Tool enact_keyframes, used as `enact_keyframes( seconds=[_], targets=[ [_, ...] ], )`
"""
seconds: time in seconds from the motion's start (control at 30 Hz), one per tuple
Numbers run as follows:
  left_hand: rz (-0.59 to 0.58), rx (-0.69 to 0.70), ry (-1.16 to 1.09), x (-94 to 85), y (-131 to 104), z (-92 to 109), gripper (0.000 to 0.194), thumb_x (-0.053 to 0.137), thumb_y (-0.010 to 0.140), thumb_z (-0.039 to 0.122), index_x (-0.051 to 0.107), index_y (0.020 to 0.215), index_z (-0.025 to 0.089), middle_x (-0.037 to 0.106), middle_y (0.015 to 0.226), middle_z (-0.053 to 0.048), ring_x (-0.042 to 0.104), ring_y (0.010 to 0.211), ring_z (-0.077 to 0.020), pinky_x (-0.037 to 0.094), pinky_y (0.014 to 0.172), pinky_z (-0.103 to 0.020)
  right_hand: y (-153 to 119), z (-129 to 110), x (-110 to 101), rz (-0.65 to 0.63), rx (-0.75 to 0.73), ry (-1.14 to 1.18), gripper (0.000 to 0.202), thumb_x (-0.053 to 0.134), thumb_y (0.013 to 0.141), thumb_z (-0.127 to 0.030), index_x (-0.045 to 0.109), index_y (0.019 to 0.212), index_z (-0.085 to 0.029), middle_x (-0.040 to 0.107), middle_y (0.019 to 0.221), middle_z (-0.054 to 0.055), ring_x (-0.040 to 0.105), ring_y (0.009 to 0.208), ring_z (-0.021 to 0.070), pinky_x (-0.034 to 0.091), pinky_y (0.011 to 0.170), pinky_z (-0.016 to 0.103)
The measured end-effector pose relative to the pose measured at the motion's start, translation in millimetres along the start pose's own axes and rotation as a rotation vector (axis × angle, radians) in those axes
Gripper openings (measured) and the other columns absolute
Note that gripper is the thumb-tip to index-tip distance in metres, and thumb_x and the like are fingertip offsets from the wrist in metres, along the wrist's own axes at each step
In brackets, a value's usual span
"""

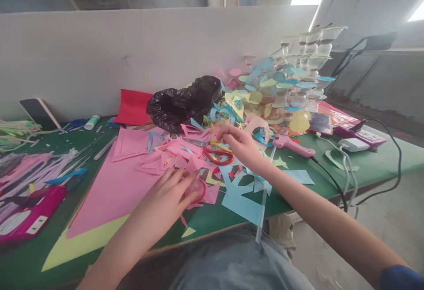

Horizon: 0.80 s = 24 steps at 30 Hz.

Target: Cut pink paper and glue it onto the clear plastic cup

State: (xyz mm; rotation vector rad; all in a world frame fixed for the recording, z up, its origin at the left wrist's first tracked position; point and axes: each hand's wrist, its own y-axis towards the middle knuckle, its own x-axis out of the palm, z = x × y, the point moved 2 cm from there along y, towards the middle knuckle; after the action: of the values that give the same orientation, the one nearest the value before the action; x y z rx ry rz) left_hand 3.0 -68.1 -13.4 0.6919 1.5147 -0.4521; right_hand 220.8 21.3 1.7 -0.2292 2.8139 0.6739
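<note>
My left hand (175, 188) is closed around a small clear round plastic piece with a red rim (200, 192), low over the paper scraps near the table's front edge. My right hand (236, 142) has its fingers curled together just above the scissors; whatever is between the fingertips is hidden. The scissors (218, 156), with red and yellow handles, lie on the scraps, blades pointing left. Pink paper scraps (168, 151) are heaped around both hands. Cut light-blue paper (243, 204) lies below my right forearm.
A black plastic bag (185, 102) stands behind the scraps. To the right are a pink glue gun (294, 145), a corded purple power strip (361, 137) and stacked clear plastic cups (311, 65). Pink sheets (112, 193) and a magenta box (31, 215) lie left.
</note>
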Motion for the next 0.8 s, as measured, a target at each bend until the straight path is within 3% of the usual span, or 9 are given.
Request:
enact_keyframes(
  seconds=[0.13,0.3,0.47,0.8],
  targets=[
    [0.018,-0.031,0.084,-1.1,0.7,3.8,0.039,0.038,0.095,0.015,0.068,0.119,0.022,0.062,0.128,-0.011,0.053,0.11,-0.0324,0.046,0.095,-0.054,-0.4,-1.0,0.8,-0.005,0.019,-0.013,0.02,0.039,0.085,-0.023,0.059,0.08,-0.022,0.062,0.085,0.001,0.051,0.07,0.0155,0.037,0.062,0.028],
    [0.009,-0.129,0.102,-2.5,4.0,10.1,0.041,0.034,0.098,0.023,0.068,0.119,0.023,0.065,0.119,-0.012,0.054,0.106,-0.032,0.046,0.095,-0.054,-0.6,-0.2,0.5,-0.011,0.005,-0.025,0.02,0.039,0.085,-0.022,0.059,0.079,-0.022,0.062,0.084,0.001,0.047,0.065,0.0141,0.037,0.061,0.028],
    [0.071,-0.206,0.072,-1.0,4.4,8.0,0.041,0.036,0.098,0.033,0.065,0.125,0.025,0.066,0.108,-0.012,0.055,0.106,-0.0322,0.046,0.095,-0.052,1.5,5.8,1.4,-0.022,-0.004,-0.039,0.022,0.039,0.084,-0.024,0.06,0.08,-0.022,0.062,0.085,0.001,0.045,0.063,0.0135,0.037,0.058,0.028],
    [0.078,-0.197,0.142,-3.3,5.0,12.1,0.044,0.037,0.096,0.031,0.062,0.131,0.022,0.067,0.095,-0.012,0.057,0.099,-0.0343,0.048,0.085,-0.05,1.0,5.9,4.3,-0.086,0.028,0.006,0.022,0.038,0.086,-0.025,0.059,0.082,-0.022,0.061,0.086,0.001,0.041,0.055,0.011,0.034,0.052,0.026]
  ],
)
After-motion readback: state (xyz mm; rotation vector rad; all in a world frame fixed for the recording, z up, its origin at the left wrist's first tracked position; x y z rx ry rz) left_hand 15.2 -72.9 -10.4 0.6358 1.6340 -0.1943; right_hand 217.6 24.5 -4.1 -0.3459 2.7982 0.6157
